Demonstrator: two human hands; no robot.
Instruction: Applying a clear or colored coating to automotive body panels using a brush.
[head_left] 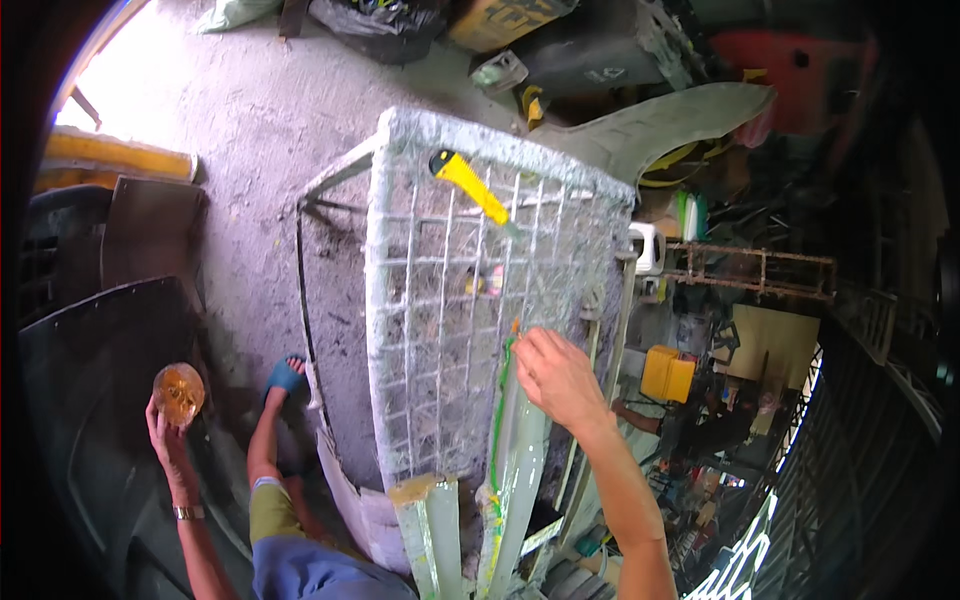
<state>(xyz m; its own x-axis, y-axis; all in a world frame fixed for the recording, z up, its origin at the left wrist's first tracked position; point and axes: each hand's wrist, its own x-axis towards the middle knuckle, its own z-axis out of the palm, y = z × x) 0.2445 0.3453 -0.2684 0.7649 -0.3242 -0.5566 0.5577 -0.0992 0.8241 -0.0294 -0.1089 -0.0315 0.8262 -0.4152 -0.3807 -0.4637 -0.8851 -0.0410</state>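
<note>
Gripping tape roll (179, 393) left hand (165, 430); right hand (555, 378) pinches wrapped mesh panel (470, 300).

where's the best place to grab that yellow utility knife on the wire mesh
Probably the yellow handle of the utility knife, taken from above across its width. It lies flat on the wire mesh panel, and its narrow lower-right tip looks like the blade end.

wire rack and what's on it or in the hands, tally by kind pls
wire mesh rack: 1
yellow utility knife lying on the mesh: 1
amber tape roll held in the left hand: 1
clear film strip with a green edge, pinched by the right hand: 1
total: 4
</note>
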